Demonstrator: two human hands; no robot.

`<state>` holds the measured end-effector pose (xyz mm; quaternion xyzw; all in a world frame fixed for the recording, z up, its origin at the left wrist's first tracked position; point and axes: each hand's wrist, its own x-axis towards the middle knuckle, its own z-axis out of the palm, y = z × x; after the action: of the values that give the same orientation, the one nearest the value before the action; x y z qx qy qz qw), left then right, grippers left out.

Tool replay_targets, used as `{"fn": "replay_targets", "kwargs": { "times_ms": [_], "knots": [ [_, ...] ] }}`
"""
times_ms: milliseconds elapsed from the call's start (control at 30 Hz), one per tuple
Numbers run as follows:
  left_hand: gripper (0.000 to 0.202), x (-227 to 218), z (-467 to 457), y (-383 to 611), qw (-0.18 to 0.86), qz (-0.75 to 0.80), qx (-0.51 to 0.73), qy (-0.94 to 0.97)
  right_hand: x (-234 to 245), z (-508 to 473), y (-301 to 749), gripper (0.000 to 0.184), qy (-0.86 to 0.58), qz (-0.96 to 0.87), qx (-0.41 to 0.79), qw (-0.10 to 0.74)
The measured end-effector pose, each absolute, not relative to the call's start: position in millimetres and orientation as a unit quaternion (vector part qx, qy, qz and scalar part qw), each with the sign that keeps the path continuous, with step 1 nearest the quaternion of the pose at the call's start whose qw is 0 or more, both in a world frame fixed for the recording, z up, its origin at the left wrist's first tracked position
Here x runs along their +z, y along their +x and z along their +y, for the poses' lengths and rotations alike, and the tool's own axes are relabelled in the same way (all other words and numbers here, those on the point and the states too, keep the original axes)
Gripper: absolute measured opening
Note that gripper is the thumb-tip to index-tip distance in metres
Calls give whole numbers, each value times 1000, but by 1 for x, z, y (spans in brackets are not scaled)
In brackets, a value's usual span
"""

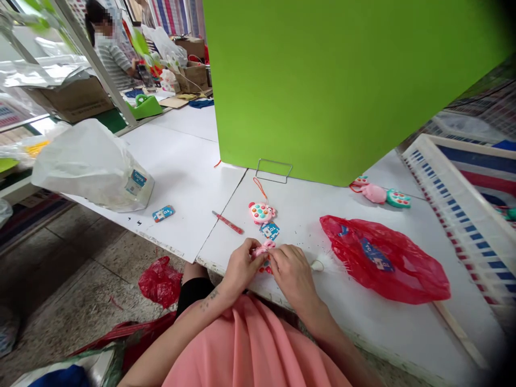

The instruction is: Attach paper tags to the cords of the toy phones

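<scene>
Small pink plastic toy [264, 249] sits at the near bench [322, 306] edge, pinched between both hands. Left hand [241, 267] fingers closed on its left side; right hand [293, 271] fingers closed on its right side, partly covering it. Judged light, stiff, smooth; small parts could snap, so hold by the body edges. Just beyond the hands: a blue-and-white printed card tag [270, 230], then a pink animal-shaped toy with coloured buttons [262, 212]. Right of the right hand: a crumpled red plastic bag [387, 260]. Beyond the left hand: a slim red pen-like tool [228, 222]. Farther left: a translucent white plastic bag [91, 164].
</scene>
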<state>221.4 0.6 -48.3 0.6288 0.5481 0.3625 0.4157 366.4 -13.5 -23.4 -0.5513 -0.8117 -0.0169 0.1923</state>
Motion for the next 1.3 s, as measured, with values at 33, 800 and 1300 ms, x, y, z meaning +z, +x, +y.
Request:
{"fn": "replay_targets", "kwargs": {
  "times_ms": [33, 800, 1300],
  "knots": [
    [16, -48, 0, 222, 412, 546, 362, 633, -22, -13, 365, 14, -552, -812, -24, 186],
    [12, -56, 22, 217, 438, 473, 476, 598, -35, 3, 363, 12, -520, -770, 138, 344],
    [41, -59, 44, 214, 605, 449, 428, 498, -41, 17, 371, 10, -464, -724, 323, 396]
  ]
}}
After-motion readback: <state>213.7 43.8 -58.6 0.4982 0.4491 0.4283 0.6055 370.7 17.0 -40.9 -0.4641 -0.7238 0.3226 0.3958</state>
